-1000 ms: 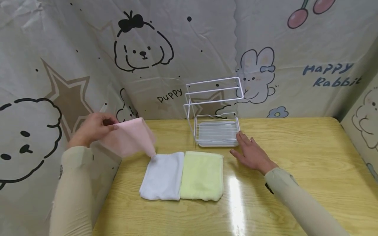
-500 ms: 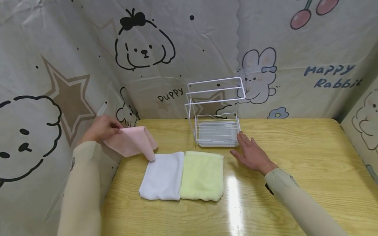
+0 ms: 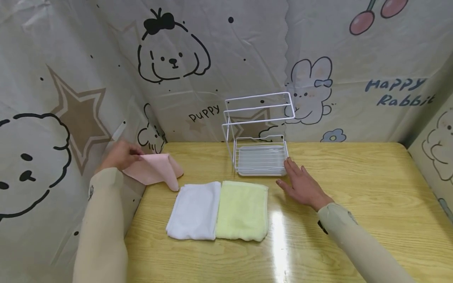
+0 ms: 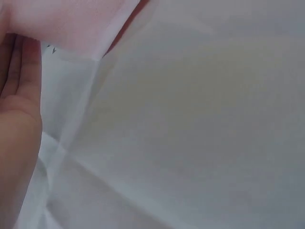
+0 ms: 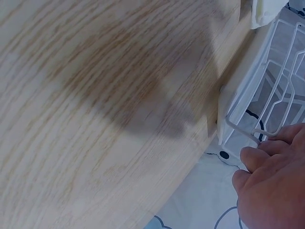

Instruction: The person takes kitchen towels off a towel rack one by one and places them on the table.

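At the far left of the table, my left hand pinches one edge of a pink cloth. Its loose part drapes to the right, down toward the tabletop. In the left wrist view the pink cloth crosses the upper left corner, beside the fingers. My right hand lies with fingers extended against the right side of a white wire rack. From the right wrist, its fingertips touch the rack's wire. A folded white towel and a folded yellow towel lie side by side in front of the rack.
A white tray sits at the base of the rack. Cartoon-printed fabric hangs behind the wooden table and along its left and right sides. Bare wood stretches right of my right hand.
My left hand has come down and slightly right with the pink cloth, whose hanging part is now lower and more bunched. The right hand stays at the rack.
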A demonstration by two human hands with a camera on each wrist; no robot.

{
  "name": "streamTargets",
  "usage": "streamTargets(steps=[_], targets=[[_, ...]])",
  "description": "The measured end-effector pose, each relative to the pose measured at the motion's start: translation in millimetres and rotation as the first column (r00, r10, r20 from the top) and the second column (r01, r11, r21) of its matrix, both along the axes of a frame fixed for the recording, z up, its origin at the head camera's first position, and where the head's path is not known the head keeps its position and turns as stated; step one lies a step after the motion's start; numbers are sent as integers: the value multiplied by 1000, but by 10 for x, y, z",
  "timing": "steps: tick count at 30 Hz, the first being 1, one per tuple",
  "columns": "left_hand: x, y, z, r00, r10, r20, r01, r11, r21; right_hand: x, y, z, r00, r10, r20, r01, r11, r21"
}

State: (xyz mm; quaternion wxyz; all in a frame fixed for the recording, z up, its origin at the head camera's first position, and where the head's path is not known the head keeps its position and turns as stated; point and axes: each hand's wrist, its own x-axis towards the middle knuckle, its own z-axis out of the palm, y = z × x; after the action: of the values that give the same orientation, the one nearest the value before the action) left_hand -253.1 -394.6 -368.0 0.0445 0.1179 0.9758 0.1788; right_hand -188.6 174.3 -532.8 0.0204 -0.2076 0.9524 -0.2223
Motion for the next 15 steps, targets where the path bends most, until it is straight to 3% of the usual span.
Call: streamTargets(steps=[7, 15], targets=[[42, 29, -30, 1000, 7, 2, -7, 1000, 9, -8, 2, -35, 1000, -5, 15, 5, 1000, 3], [173, 24, -89, 1000, -18, -8, 18, 1000, 9, -15, -7, -7, 1000, -1, 15, 1, 1000, 9]])
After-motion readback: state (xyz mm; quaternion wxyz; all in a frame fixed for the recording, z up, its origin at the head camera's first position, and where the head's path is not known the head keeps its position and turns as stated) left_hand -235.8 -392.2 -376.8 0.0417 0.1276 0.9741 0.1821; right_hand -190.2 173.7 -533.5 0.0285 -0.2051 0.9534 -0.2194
